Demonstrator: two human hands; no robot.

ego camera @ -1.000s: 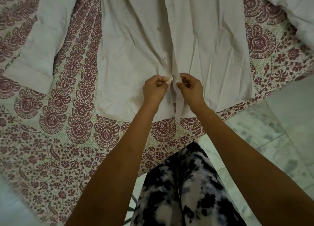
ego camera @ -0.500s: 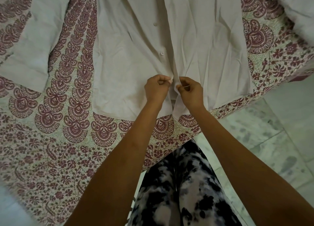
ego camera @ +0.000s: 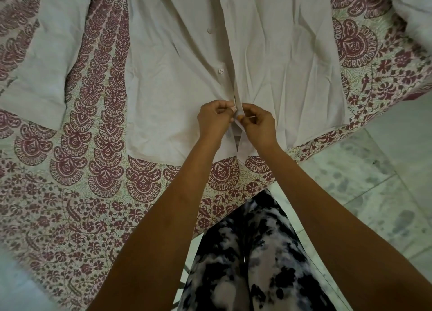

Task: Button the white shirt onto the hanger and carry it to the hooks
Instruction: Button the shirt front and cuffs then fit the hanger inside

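Mid-frame: left hand (ego camera: 214, 119) and right hand (ego camera: 258, 123) knuckles-up, fingers curled, each pinching white shirt (ego camera: 280, 53) placket edges, nearly touching.

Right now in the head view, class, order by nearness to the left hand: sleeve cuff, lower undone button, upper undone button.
1. Lower undone button, just above the left hand.
2. Upper undone button, higher up.
3. Sleeve cuff, far left.

white shirt (ego camera: 275, 53) top cut off, placket hidden under hands (ego camera: 214, 120)
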